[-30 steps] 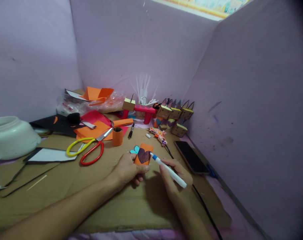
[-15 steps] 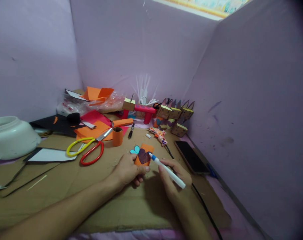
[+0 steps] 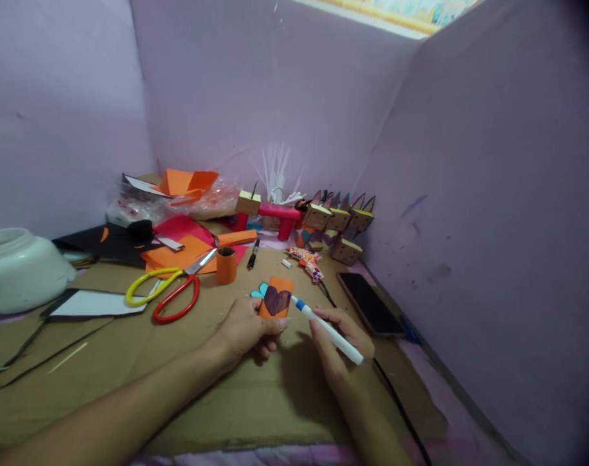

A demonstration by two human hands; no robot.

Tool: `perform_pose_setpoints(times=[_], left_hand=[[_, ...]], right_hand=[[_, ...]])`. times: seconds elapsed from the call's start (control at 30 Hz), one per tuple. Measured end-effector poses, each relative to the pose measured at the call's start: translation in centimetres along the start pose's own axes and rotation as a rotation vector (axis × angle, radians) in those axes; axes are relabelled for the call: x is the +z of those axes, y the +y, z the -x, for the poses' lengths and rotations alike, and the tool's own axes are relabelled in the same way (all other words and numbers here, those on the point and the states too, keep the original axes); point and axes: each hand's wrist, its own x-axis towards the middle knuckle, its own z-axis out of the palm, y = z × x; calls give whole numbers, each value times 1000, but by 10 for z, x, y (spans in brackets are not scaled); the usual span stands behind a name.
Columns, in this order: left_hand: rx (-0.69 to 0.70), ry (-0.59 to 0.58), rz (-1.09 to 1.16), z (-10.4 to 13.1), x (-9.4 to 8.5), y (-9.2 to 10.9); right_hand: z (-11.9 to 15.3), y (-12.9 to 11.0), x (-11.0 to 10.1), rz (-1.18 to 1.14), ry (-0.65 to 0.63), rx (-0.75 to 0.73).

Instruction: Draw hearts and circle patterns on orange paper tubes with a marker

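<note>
The left hand [image 3: 246,327] grips an orange piece [image 3: 276,292] bearing a dark purple heart — fingers closed around its lower edge. The right hand [image 3: 345,336] pinches a white marker [image 3: 331,333], its tip at the heart's right side. Relative to the orange piece: scissors [image 3: 180,294] lie left, a short orange tube [image 3: 226,265] stands behind-left, a phone [image 3: 369,303] lies right — all on cardboard [image 3: 217,408].

Pale purple walls [image 3: 275,97], bright opening [image 3: 406,13] above
</note>
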Motion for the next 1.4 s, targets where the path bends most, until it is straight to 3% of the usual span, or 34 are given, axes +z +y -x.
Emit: perform_pose_setpoints(times=[0.2,0.37,0.63,0.87,1.2,1.4], left_hand=[[21,2,16,1,0,0],[5,0,12,0,0,0],[12,-3,25,1,0,1],[-2,13,-19,3,1,3],[99,-45,-305,14,8,0],[38,-220,-67,15,7,5]], right_hand=[[0,5,-1,-34,-74,-103],[0,3,0,-45,-12,-28],[1,2,1,-99,-82,-30],[-4,5,5,-322,102,181],[-18,7,19,-814,-174,514],[-24,-1,18,-976,-145,600]])
